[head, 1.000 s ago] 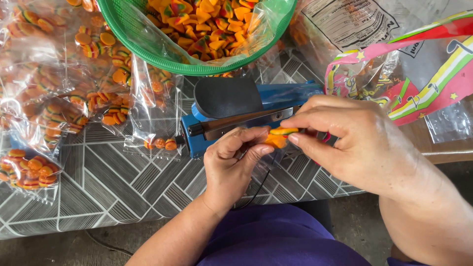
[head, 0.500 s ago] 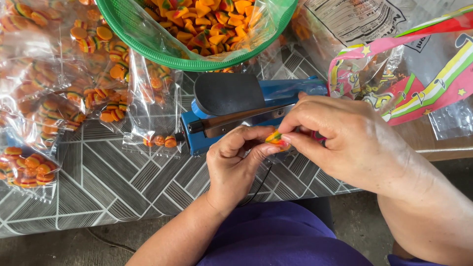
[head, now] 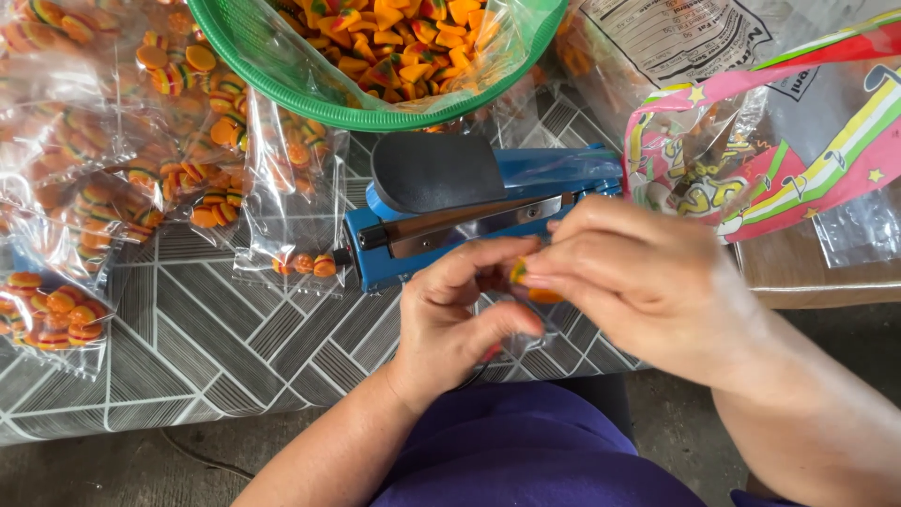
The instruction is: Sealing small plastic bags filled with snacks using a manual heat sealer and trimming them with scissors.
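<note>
Two hands, one tiny candy bag.
I saw L hand (head: 450, 324) & R hand (head: 638, 282) both grip tight on small candy bag (head: 537, 293), just by blue sealer (head: 488, 211) on bench (head: 216, 329).

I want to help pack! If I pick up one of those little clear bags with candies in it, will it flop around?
Probably yes. The small clear bag is thin film lying crinkled on the table, so it would likely sag. Its few candies sit at one end, so that end would probably hang down. It looks light, maybe slippery.
</note>
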